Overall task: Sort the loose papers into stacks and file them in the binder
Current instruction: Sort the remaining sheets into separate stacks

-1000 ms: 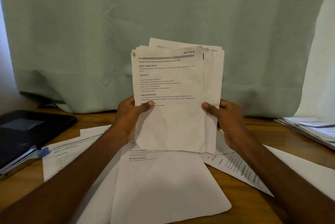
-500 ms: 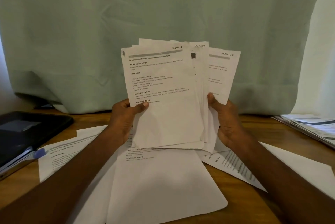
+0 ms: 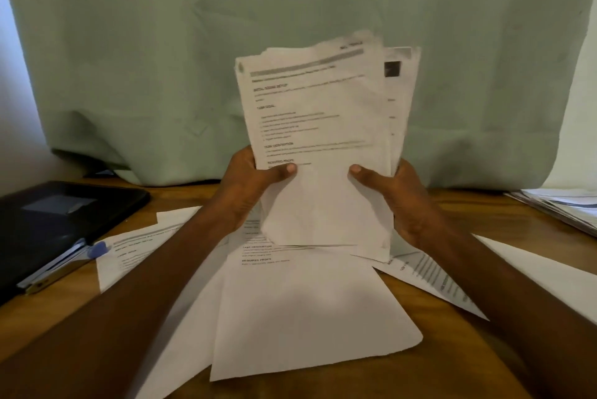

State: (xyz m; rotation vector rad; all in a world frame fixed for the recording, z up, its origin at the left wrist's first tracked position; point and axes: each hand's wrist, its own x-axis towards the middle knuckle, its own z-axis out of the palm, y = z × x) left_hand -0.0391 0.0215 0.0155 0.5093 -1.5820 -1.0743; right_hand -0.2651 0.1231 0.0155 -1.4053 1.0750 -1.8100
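Head view shows both hands holding a sheaf of papers (image 3: 319, 146) upright above the bench (image 3: 458, 211). Left hand (image 3: 245, 188) and right hand (image 3: 403, 201) each keep a closed grip on a side edge, thumb pressed on the front sheet. Judging by this, the step is squaring the sheaf; next it needs tapping even, then laying in a stack. Thin, limp printed sheets (image 3: 310, 311) lie loose below. A black, smooth binder (image 3: 58, 224) sits far left.

Two hands, left hand (image 3: 245, 192) and right hand (image 3: 400, 198), one held sheaf (image 3: 316, 146), one binder (image 3: 58, 221)
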